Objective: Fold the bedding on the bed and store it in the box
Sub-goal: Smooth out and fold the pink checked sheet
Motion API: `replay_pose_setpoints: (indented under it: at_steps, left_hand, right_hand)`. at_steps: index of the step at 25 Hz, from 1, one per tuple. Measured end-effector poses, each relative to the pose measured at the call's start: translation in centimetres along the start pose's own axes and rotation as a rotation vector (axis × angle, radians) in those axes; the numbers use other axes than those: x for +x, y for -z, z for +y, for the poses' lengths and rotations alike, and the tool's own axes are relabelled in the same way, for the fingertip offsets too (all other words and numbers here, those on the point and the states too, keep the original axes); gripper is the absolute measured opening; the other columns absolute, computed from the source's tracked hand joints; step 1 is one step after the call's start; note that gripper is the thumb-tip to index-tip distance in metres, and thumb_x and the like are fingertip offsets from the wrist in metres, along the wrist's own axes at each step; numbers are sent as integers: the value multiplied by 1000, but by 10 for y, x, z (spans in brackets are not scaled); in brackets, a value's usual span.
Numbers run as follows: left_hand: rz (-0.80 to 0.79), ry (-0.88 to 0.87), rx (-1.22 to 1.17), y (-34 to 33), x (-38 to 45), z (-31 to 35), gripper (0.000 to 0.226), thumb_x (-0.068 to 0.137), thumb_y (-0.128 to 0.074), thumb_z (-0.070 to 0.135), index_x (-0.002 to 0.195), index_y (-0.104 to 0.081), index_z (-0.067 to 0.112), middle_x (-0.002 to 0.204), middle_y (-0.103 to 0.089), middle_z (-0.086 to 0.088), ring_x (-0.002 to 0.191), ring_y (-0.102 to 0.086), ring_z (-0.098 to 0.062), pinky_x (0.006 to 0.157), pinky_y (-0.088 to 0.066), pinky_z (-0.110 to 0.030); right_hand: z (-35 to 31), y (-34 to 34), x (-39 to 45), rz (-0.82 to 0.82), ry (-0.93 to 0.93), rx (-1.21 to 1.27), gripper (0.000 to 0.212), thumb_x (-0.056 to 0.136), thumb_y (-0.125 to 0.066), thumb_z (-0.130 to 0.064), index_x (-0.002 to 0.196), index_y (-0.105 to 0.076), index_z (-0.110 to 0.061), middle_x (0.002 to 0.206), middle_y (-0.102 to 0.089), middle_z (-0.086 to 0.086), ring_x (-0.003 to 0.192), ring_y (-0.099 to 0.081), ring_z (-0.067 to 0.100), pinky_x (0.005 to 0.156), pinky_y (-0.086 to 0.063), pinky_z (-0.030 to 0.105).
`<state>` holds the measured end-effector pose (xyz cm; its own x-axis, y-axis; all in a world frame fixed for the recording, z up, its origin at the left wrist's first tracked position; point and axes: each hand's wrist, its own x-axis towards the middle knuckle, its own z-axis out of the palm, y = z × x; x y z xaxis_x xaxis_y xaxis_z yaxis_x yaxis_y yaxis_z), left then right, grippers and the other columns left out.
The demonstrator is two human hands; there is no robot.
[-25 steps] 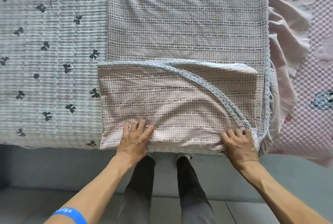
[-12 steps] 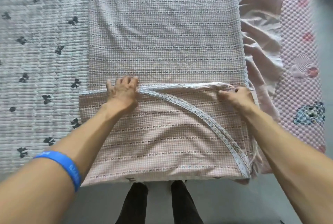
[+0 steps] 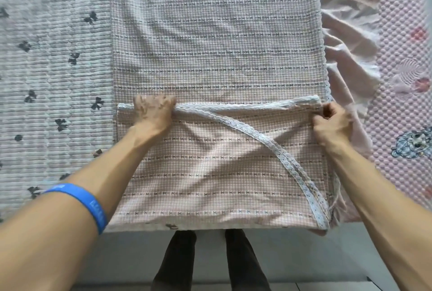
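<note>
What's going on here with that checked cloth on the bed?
A person is folding a pink checked bed sheet with white lace trim spread on the bed. The near end is doubled over, and both hands are at the far edge of that fold: the left hand on its left part, the right hand gripping its right corner. A grey quilted cover with dark bows lies alongside. No storage box is in view.

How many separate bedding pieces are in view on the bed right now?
3. The checked sheet lies in the middle, with both hands at its folded edge; the bow-print quilt lies to the left; the pink ruffled cover lies to the right. More may lie underneath.
</note>
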<state>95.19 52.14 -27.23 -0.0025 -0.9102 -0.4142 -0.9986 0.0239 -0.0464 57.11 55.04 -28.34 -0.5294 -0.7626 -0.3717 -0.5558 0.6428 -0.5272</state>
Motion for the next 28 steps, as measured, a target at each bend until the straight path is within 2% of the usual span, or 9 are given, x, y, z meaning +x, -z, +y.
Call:
replay_pose_setpoints:
  at_steps: [4, 6, 9, 13, 16, 18, 20, 24, 28]
  left_hand:
    - [219, -158, -56, -22, -44, 29, 43, 82, -57, 4, 123, -54, 15, 130, -51, -15, 114, -50, -35, 99, -38, -55]
    - [-50, -325, -95, -37, -70, 45, 50, 96, -50, 27, 145, -39, 24, 155, -31, -13, 138, -33, -36, 107, -34, -58]
    - [-360, -179, -63, -57, -76, 41, 62, 100, -23, 56, 150, 12, 45, 159, 25, 8, 147, 22, -28, 113, 0, -69]
    - [-399, -66, -135, -46, -74, 45, 67, 100, -26, 56, 149, 18, 45, 156, 33, 8, 144, 28, -30, 112, 1, -71]
    - [-307, -120, -190, -61, -119, 52, 66, 100, -21, 58, 148, 23, 45, 153, 40, 7, 143, 32, -26, 113, 4, -68]
    - [-382, -55, -232, -84, -163, 30, 69, 97, -18, 65, 143, 30, 48, 148, 47, 11, 139, 39, -26, 111, 5, -71]
    - [-482, 104, -165, -100, -202, -6, 79, 94, -21, 69, 141, 37, 41, 145, 51, 5, 138, 40, -31, 111, 5, -71]
    - [-416, 54, 126, -104, -229, -21, 108, 91, -52, 51, 146, 35, 17, 156, 31, -17, 145, 17, -44, 110, 12, -66]
    - [-263, -31, 173, -105, -211, -26, 99, 69, -79, 17, 151, -25, 15, 138, -46, -17, 118, -51, -39, 114, -12, -63]
  right_hand:
    - [12, -4, -58, 139, 117, -261, 38, 88, -52, -32, 123, -42, -22, 127, -55, 7, 122, -50, 28, 114, -26, 46]
    - [37, -5, -92, -77, 125, -325, 34, 90, -56, -46, 116, -44, -28, 110, -63, -3, 108, -56, 22, 105, -28, 49]
    - [77, 3, -117, -341, 174, -482, 26, 92, -55, -35, 110, -41, -24, 85, -64, 0, 89, -63, 26, 90, -30, 46]
    - [79, 19, -129, -62, 187, -673, 38, 82, -56, -8, 120, -49, -13, 106, -63, 15, 105, -56, 36, 90, -34, 50]
    - [42, -18, -169, -141, 511, -562, 73, 82, -51, -16, 152, -30, -16, 159, -26, 14, 143, -27, 35, 110, -24, 53]
    - [48, -44, -194, -461, 692, -697, 92, 86, -52, -28, 158, 5, -26, 165, 18, 4, 152, 5, 28, 120, -2, 46]
    - [85, -48, -208, -512, 763, -875, 111, 79, -65, -15, 155, 16, -25, 161, 25, 5, 151, 10, 31, 119, 8, 50]
    - [119, -37, -218, -305, 773, -1063, 89, 71, -43, 18, 154, -24, -8, 156, -30, 26, 137, -39, 47, 116, -9, 60]
    - [119, -37, -209, -304, 810, -1022, 54, 95, -18, 5, 143, -41, 6, 136, -51, 35, 118, -58, 49, 108, -32, 60]
